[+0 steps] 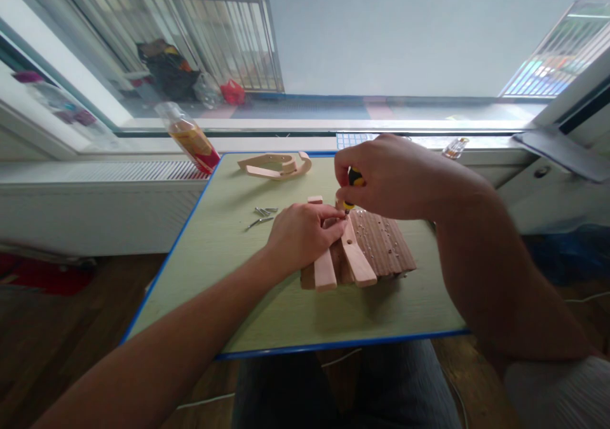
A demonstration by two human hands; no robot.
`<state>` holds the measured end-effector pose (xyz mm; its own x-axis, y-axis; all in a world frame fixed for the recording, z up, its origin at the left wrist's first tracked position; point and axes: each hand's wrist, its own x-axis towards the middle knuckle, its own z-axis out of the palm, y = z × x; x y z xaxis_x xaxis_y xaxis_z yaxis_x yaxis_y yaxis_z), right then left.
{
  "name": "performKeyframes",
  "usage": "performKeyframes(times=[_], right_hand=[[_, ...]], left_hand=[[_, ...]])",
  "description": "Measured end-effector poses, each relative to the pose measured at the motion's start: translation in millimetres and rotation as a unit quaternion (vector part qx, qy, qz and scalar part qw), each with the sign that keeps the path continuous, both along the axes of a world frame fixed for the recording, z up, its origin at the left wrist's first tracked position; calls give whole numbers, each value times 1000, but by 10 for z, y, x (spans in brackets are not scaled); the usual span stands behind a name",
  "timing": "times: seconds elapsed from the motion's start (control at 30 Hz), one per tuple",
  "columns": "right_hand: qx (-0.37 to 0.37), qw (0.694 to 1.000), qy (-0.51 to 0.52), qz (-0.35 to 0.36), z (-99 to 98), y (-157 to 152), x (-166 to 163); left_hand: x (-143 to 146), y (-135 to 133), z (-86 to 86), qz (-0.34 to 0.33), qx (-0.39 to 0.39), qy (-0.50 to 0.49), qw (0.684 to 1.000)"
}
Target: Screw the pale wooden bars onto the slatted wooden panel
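Observation:
My right hand (376, 175) is closed around a black-and-yellow screwdriver (349, 205), held upright with its lower end at the upper part of a pale wooden piece (358, 265) that has a hole in it. Beside it, my left hand (307, 231) lies across a second pale wooden piece (325, 271), thumb and forefinger closed on the holed piece by the screwdriver tip. Whatever is between those fingertips is too small to make out. Both wooden pieces rest on a brown corrugated block (381, 245) dotted with small holes.
Several loose screws (261, 214) lie left of my left hand. Curved wooden parts (274, 166) sit at the back of the green, blue-edged table (252, 314). A drink bottle (190, 138) leans near the back-left corner. A clear object (455, 148) stands on the windowsill.

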<state>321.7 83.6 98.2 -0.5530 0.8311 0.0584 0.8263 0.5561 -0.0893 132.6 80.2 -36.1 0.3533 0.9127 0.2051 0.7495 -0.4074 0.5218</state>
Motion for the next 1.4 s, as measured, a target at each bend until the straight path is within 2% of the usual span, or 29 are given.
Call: performKeyframes(times=[0.13,0.3,0.4,0.53,0.63,0.73,0.97,1.4], right_hand=[[-7,1000,-12,-18,-23,3,-10],[-32,999,9,41,-31,-19,56],[-24,998,13,49,-28,-25,61],[0,999,0,41,-21,-11,19],[17,1000,-8,9,-23,6,-14],[11,1000,-17,-11,-28,8,-5],[-41,998,-3,56,-8,-50,98],[7,999,-35,-6,0,9,29]], left_hand=[[-5,-5,0,9,3,8,1000],[-11,-9,6,6,-6,7,1000],[-13,-4,-6,5,-9,-4,1000],[-10,0,-19,-3,-3,-8,1000],[-3,-5,-21,0,2,-10,1000],[2,-13,-19,7,6,-7,1000],[-8,-8,-26,11,12,-7,1000],[-27,4,-46,-9,12,-3,1000]])
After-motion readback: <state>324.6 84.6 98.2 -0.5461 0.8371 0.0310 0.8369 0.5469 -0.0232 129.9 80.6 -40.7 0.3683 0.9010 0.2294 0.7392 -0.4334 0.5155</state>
